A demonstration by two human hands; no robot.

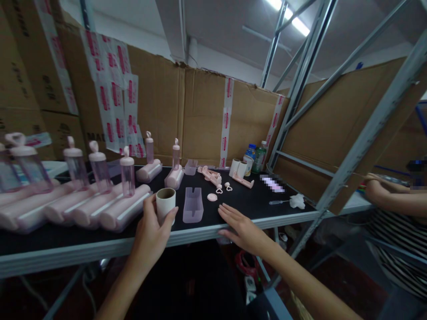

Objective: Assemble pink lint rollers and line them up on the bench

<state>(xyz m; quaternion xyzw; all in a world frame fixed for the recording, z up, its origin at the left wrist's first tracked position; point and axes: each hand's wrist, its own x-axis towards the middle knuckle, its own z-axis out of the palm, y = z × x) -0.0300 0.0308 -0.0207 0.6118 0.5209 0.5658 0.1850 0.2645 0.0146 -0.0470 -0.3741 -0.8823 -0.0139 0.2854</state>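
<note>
My left hand (pixel 151 229) is wrapped round a white hollow cylinder (pixel 166 205) that looks like a paper roll, held upright at the table's front edge. Just right of it lies a translucent pinkish tray (pixel 192 205) with notched ends. My right hand (pixel 242 229) rests flat near the table edge, fingers stretched and holding nothing. Beyond its fingertips are a pale pink disc (pixel 212 197) and small heart-shaped loops (pixel 228 186). Farther back lie pink plastic parts (pixel 210 175) and a pink bracket (pixel 243 180), beside white rolls (pixel 242 169).
Several pink roll-shaped units with clear upright tubes (pixel 127 178) crowd the left side. At the back right stand bottles (pixel 259 158). A phone (pixel 272 183), a screwdriver (pixel 278 202) and crumpled tissue (pixel 296 201) lie at right. Metal shelf posts (pixel 347 164) and a co-worker's arm (pixel 383 195) are beyond.
</note>
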